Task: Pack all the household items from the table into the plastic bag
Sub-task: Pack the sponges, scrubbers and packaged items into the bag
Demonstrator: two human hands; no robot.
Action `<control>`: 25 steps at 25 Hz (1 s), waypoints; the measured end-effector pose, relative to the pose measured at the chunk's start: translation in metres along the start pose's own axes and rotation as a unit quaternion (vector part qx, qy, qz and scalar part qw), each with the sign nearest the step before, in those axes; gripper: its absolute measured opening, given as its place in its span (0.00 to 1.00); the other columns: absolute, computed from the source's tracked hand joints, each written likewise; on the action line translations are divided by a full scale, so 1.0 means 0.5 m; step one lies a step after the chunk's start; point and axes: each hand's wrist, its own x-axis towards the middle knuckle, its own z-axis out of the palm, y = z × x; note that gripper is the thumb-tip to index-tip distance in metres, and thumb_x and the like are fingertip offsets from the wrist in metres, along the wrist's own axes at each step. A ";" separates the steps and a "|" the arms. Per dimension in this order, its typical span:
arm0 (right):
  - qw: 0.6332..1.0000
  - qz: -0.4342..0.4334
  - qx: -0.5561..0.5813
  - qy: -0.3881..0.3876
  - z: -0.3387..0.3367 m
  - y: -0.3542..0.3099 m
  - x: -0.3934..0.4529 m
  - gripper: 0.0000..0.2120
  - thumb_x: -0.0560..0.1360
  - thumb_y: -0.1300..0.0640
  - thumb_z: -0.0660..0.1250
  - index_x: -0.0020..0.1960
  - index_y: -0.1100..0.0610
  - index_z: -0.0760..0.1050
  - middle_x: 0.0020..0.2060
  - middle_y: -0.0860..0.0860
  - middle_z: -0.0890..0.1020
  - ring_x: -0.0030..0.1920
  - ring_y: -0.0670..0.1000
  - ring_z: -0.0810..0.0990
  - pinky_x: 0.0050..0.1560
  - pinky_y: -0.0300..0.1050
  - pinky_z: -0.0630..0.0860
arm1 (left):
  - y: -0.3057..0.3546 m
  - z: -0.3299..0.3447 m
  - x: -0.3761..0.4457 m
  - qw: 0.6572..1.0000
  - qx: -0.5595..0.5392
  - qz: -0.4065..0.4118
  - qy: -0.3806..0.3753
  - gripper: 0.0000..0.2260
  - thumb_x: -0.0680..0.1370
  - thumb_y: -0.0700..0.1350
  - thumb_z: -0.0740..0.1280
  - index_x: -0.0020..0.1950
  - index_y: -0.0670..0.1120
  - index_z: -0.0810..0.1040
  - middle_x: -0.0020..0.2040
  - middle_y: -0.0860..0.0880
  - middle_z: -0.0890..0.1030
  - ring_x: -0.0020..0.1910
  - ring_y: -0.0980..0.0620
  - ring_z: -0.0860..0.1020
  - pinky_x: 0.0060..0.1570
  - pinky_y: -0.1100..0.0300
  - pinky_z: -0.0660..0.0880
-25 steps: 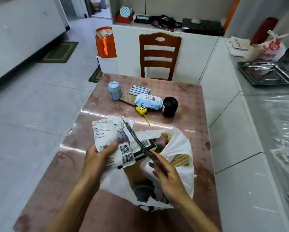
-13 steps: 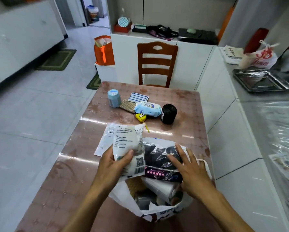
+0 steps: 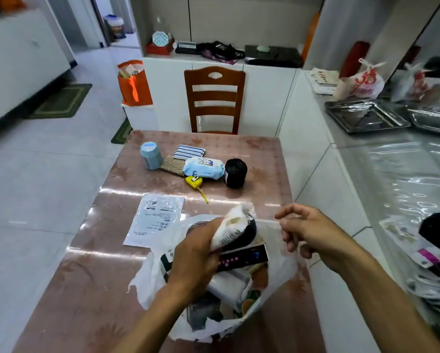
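Table [image 3: 91, 296] — plastic bag [image 3: 147, 284] standing open at its near edge, between both hands. Left hand [image 3: 196, 261] grips a white packet [image 3: 233, 230] over the bag's mouth; right hand [image 3: 313, 233] pinches the bag's far rim. Beyond lie a flat white pouch [image 3: 154, 220], wipes pack [image 3: 203, 168], black spool [image 3: 235, 173] — and yellow tape measure [image 3: 194, 181].

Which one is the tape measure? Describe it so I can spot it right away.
Start at the table in front of the wooden chair, where a cluster of items sits at the far end. The tape measure lies at the cluster's near edge, just in front of the wipes pack. It is the only yellow item, with a yellow cord trailing toward the bag.
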 end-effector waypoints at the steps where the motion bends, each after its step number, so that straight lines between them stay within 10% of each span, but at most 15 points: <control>1: 0.999 -0.015 0.028 0.012 0.007 -0.009 0.000 0.07 0.77 0.66 0.61 0.50 0.58 0.76 0.29 0.54 0.78 0.27 0.51 0.75 0.23 0.39 0.60 | -0.013 0.015 0.002 0.995 0.067 0.058 -0.054 0.25 0.71 0.42 0.72 0.67 0.53 0.74 0.61 0.52 0.81 0.57 0.50 0.78 0.51 0.55 0.78; 4: 0.996 -0.071 0.045 0.033 0.031 -0.021 -0.006 0.09 0.76 0.70 0.61 0.50 0.59 0.75 0.29 0.55 0.80 0.30 0.53 0.78 0.25 0.42 0.68 | -0.027 0.062 -0.016 0.923 0.215 0.097 -0.306 0.29 0.73 0.43 0.65 0.74 0.54 0.66 0.75 0.50 0.68 0.72 0.44 0.66 0.68 0.47 0.65; 7: 0.990 -0.099 0.094 0.028 0.048 -0.017 -0.012 0.09 0.76 0.70 0.63 0.51 0.59 0.75 0.30 0.58 0.79 0.30 0.53 0.77 0.34 0.45 0.77 | -0.008 0.092 -0.020 0.905 0.165 0.057 -0.389 0.24 0.76 0.58 0.59 0.73 0.58 0.67 0.78 0.55 0.61 0.78 0.50 0.52 0.75 0.41 0.44; 11: 0.972 -0.116 0.203 0.001 0.084 -0.002 -0.016 0.11 0.75 0.70 0.65 0.53 0.57 0.75 0.35 0.58 0.78 0.28 0.51 0.73 0.31 0.45 0.73 | 0.010 0.081 -0.008 0.939 0.108 0.017 -0.327 0.25 0.77 0.63 0.59 0.72 0.55 0.69 0.76 0.53 0.65 0.77 0.51 0.57 0.76 0.44 0.50; 14: 0.956 -0.103 0.274 -0.007 0.089 0.022 -0.018 0.17 0.75 0.71 0.63 0.59 0.55 0.75 0.44 0.56 0.82 0.30 0.49 0.74 0.29 0.43 0.72 | 0.027 -0.014 -0.062 0.996 0.068 0.031 -0.053 0.18 0.75 0.55 0.68 0.62 0.49 0.79 0.63 0.50 0.79 0.63 0.50 0.74 0.61 0.47 0.73; 17: 0.969 -0.086 0.230 0.012 0.109 0.036 -0.012 0.15 0.75 0.72 0.62 0.57 0.57 0.76 0.51 0.57 0.83 0.28 0.48 0.71 0.25 0.41 0.67 | -0.011 -0.134 -0.142 0.960 0.244 -0.088 0.103 0.23 0.69 0.52 0.73 0.62 0.48 0.76 0.60 0.44 0.79 0.60 0.42 0.75 0.54 0.45 0.71; 21: 0.980 -0.026 0.191 0.053 0.133 -0.035 -0.004 0.12 0.74 0.71 0.61 0.49 0.57 0.76 0.41 0.59 0.83 0.24 0.46 0.66 0.22 0.37 0.59 | -0.031 -0.205 -0.110 0.902 -0.200 -0.381 0.027 0.14 0.76 0.53 0.68 0.44 0.41 0.81 0.28 0.51 0.78 0.30 0.50 0.76 0.37 0.48 0.80; 25: 0.961 -0.060 0.258 0.084 0.090 -0.097 -0.022 0.13 0.70 0.72 0.60 0.42 0.55 0.73 0.34 0.55 0.77 0.23 0.46 0.63 0.19 0.35 0.58 | 0.023 -0.273 0.006 0.861 -0.375 -0.325 0.111 0.08 0.81 0.42 0.62 0.46 0.40 0.77 0.26 0.51 0.66 0.24 0.55 0.64 0.25 0.62 0.65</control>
